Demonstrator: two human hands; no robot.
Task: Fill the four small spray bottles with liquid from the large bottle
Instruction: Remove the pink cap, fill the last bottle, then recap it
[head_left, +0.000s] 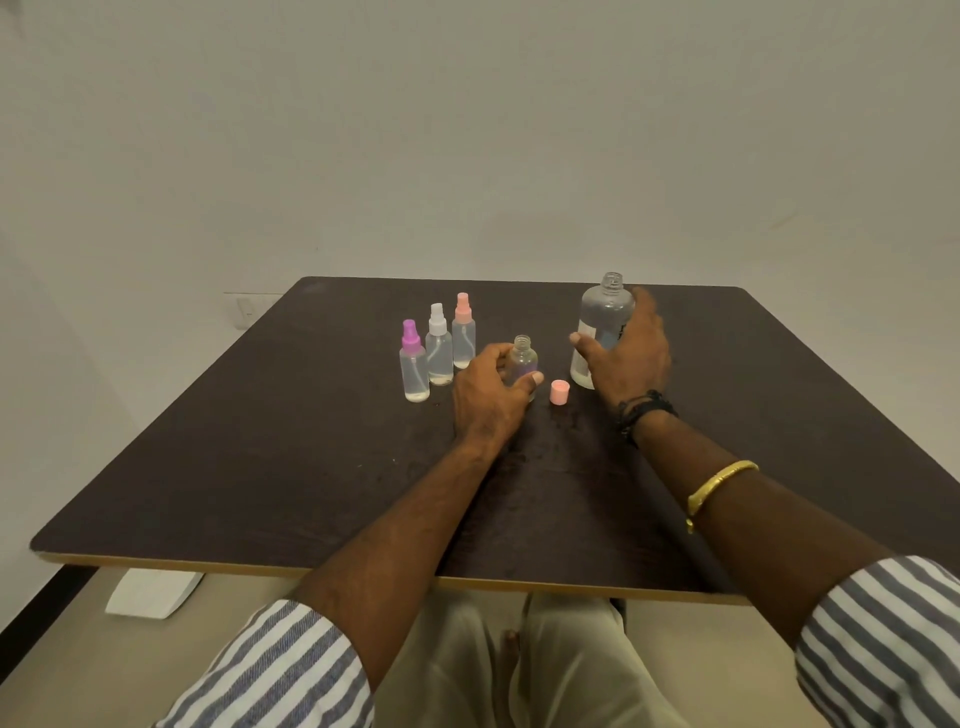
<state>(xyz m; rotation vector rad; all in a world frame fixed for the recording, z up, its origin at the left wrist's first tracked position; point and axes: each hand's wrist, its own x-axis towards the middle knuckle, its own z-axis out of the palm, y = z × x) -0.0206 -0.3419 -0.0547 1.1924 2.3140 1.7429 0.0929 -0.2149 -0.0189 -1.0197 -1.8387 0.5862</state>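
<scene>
My left hand (485, 400) grips a small clear bottle (522, 361) that stands upright on the dark table (260, 467) with its top off and neck open. Something purple shows between my fingers against that bottle. My right hand (631, 353) wraps around the large clear bottle (602, 312), which stands upright with an open neck and a white label. Three small spray bottles stand in a row to the left: one with a purple head (414, 364), one with a white head (439, 348), one with a pink head (463, 332).
A pink cap (559, 392) stands on the table between my two hands. A white wall rises behind the table. A white object (150, 592) lies on the floor below the table's front left edge. My knees show under the front edge.
</scene>
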